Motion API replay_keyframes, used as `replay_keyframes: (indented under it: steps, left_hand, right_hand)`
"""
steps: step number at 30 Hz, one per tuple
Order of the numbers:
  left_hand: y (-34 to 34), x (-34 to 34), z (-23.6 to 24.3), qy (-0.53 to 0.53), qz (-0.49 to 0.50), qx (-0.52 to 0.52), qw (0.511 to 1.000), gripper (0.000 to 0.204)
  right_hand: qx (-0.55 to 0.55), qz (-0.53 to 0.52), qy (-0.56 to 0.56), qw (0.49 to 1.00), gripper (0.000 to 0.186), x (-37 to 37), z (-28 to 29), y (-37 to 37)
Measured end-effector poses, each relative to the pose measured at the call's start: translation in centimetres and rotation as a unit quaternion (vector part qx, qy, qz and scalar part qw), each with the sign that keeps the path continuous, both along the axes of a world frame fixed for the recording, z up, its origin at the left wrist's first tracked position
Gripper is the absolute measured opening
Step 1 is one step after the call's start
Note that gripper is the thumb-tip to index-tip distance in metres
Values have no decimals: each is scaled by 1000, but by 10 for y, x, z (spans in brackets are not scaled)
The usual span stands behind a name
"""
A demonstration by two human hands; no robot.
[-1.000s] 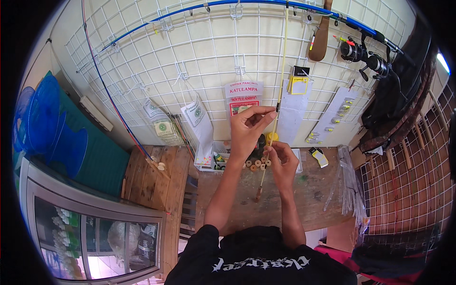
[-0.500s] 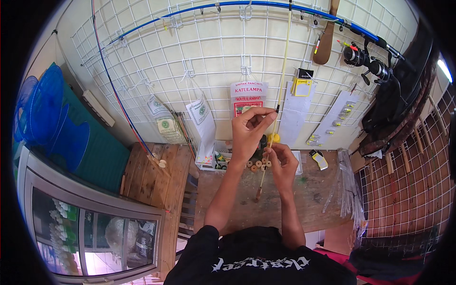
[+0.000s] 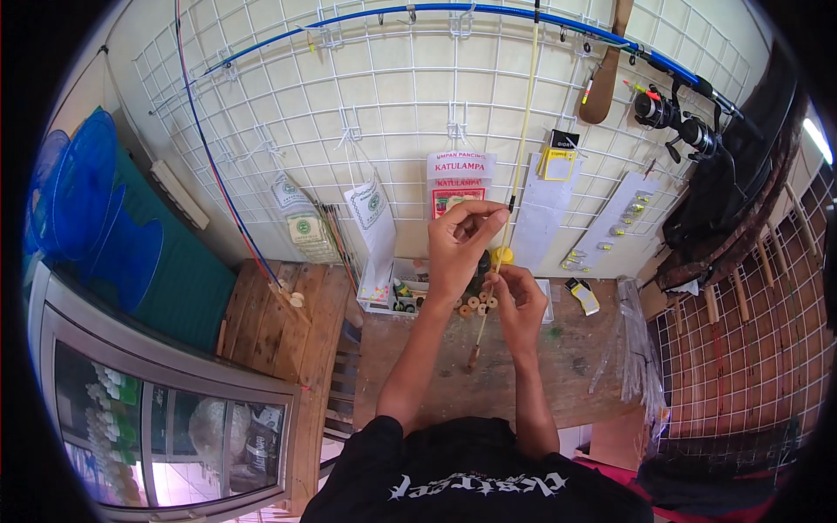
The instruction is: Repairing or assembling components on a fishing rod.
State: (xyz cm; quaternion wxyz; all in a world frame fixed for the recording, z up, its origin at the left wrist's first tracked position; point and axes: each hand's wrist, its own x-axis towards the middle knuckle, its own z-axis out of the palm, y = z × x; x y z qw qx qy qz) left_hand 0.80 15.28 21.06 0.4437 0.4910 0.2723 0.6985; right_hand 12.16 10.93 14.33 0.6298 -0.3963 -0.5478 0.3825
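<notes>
Thin yellow rod (image 3: 524, 131) slants up from a brownish tip at 5 o'clock, over the table (image 3: 418, 366), to 1 o'clock, where the upper edge cuts it off. Low on it, the right hand (image 3: 520, 301) closes thumb and fingers around the shaft. Higher, at that hand's 11 o'clock, the left hand (image 3: 458, 248) pinches thumb and forefinger together beside a black band (whether they catch anything fine, I cannot tell). Beyond, cork rings (image 3: 482, 305) and a yellow lid (image 3: 503, 255) are partly hidden. Farthest, white wall grid (image 3: 392, 91).
</notes>
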Motion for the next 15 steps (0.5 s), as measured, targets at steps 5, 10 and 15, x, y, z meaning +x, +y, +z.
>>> replay_keyframes:
  steps: [5, 10, 15]
  left_hand:
    - [1, -1, -2, 10, 6, 4, 1000, 17]
    - [1, 3, 8, 1, 5, 7, 1000, 20]
    - [6, 0, 11, -20, 3, 27, 999, 24]
  right_hand:
    - [0, -1, -5, 1000, 15, -1, 0, 0]
    - [3, -5, -4, 1000, 15, 0, -1, 0]
    - [7, -9, -14, 1000, 14, -2, -1, 0]
